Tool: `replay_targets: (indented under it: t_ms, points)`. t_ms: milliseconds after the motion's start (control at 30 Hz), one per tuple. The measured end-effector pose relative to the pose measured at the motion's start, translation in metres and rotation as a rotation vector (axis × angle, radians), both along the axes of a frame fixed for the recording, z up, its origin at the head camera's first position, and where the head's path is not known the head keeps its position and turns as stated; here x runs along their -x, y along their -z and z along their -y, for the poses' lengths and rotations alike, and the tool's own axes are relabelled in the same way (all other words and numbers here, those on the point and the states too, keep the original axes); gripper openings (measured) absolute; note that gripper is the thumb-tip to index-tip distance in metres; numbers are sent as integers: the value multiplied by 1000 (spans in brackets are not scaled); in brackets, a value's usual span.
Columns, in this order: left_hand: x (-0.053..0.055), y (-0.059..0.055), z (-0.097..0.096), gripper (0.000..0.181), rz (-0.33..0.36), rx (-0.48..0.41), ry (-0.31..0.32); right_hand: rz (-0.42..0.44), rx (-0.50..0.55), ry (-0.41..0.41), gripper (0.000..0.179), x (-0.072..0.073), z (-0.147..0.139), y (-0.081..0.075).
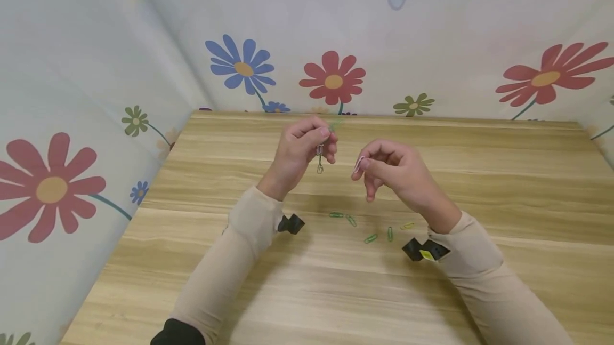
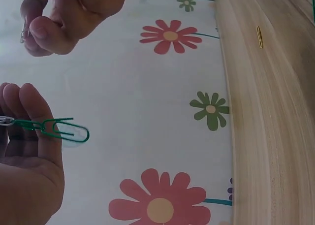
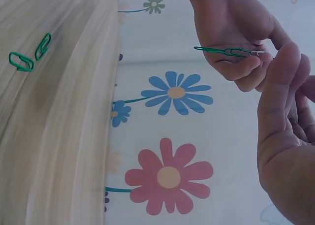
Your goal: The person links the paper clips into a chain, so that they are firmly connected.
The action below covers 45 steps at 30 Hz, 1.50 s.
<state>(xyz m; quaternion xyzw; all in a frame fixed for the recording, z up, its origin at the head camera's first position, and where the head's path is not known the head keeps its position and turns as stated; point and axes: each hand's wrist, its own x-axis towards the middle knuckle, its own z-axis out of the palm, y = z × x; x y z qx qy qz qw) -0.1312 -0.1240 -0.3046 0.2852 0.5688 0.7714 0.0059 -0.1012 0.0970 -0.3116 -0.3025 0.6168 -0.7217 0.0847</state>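
Observation:
Between thumb and forefinger my left hand (image 1: 298,145) pinches a short chain of linked paper clips (image 1: 320,168), which hangs below the thumb. In the left wrist view green paper clips (image 2: 74,133) join a silvery one (image 2: 6,120) beside the fingers. To the right, apart from the chain, my right hand (image 1: 398,170) pinches a single pale paper clip (image 1: 358,163) between thumb and forefinger. Both hands are raised above the table. A faint green shape (image 1: 338,122) shows past the left fingertips, too blurred to tell. The right wrist view hides the right hand's clip.
On the wooden table (image 1: 216,281) below the hands lie several loose green paper clips (image 1: 390,234) and a yellow one (image 1: 408,226). A flower-printed cloth (image 1: 446,41) stands behind the table's far edge. Black wrist cameras (image 1: 290,224) jut from both sleeves.

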Motion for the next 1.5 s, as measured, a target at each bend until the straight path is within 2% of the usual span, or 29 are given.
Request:
replay_targets:
  t_ms: [167, 300, 400, 667, 867, 1133, 1500]
  points:
    - [-4, 0, -3, 19, -56, 102, 19, -14, 91, 69, 7, -1, 0, -6]
    - [-6, 1, -6, 24, -84, 128, 52, 6, 177, 71, 7, -3, -1, -10]
    - [-6, 2, -7, 25, -92, 139, 75, 28, 199, 70, 6, -4, -1, -12]
    - [-6, 0, -11, 22, -111, 189, 76, 58, 170, 125, 8, -6, -2, -16]
    - [-6, -1, -14, 21, -126, 201, 83, 32, 154, 172, 16, -6, -5, -19]
    - [-5, -4, -15, 19, -125, 220, 100, 7, 129, 227, 17, -5, -7, -25]
    - [-5, -6, -15, 18, -121, 263, 115, 20, 82, 230, 11, -7, -10, -31]
